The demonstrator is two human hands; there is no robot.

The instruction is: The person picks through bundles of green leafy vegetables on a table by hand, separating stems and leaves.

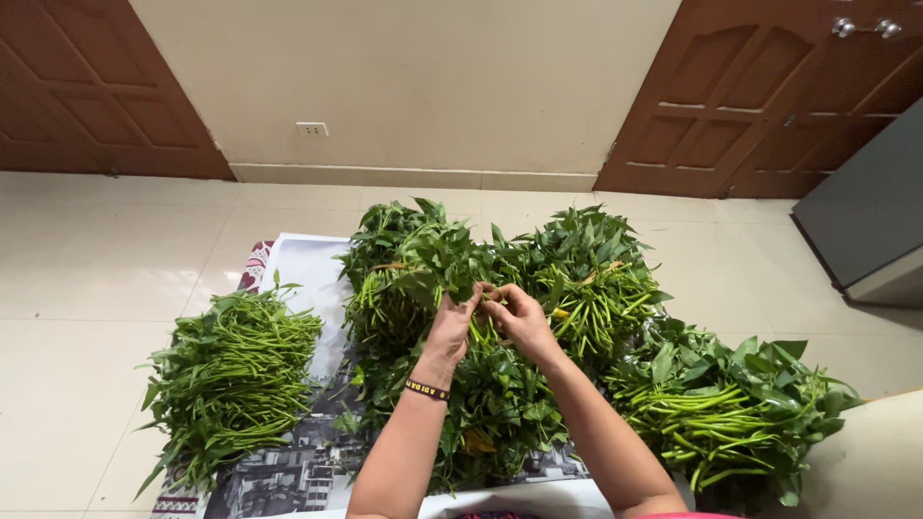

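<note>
Leafy green long-stemmed vegetable bunch [481, 384]: left hand [452, 327] and right hand [522, 322] pinch its stems; keep each grip closed near the stem tops.

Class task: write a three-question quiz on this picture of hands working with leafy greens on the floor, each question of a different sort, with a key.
1. True or false: the left hand and right hand meet over the middle bundle.
2. Which wrist wears the dark wristband? A) left B) right C) neither
3. Fill in: the separate bundle at the far left lies partly on a printed ____ spread on the tiled floor.

Key: 1 true; 2 A; 3 sheet.
</note>
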